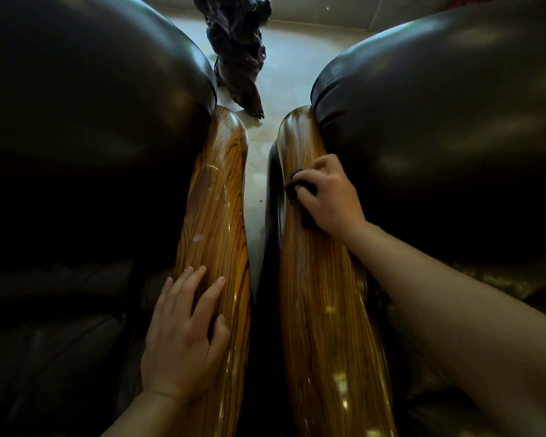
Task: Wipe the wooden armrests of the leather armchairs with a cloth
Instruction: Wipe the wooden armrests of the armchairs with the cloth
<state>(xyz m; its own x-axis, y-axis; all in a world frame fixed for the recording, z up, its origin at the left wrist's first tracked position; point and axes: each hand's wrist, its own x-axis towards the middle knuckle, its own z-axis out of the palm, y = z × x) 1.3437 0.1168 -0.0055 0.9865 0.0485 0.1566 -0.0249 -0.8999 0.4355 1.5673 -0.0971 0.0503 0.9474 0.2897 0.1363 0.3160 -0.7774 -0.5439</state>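
head view: two wooden armrests are running side by side away from the camera, long axes nearly parallel, with a narrow strip of pale floor (259,184) showing between them. the right hand (328,197) is pressing a dark cloth (297,192) onto the right armrest (322,310), a bit past its middle toward the far rounded end. fingers are curled down, clamping the cloth against the wood; only the cloth's crumpled left edge is peeking out from under the palm. the wipe path is lying along the armrest's length: unwiped-looking far end ahead of the hand, near stretch behind it toward the camera. judging from that, the stroke wants to follow the grain forward or back, not across.

the left hand (183,335) is lying flat on the near part of the left armrest (215,200), fingers spread apart, holding nothing, probably bracing. whitish smudges and a faint ring mark are sitting on that armrest further up, so it likely still needs wiping; the cloth hand is the nearer one to cross over.

materials: glossy striped-grain wood, varnished, convex top, tapering and curving; should be slick under the cloth. dark leather cushions (92,121) bulging smooth on both outer sides, touching each armrest's far end. a gnarled dark carved piece (237,52) is standing on the floor beyond.
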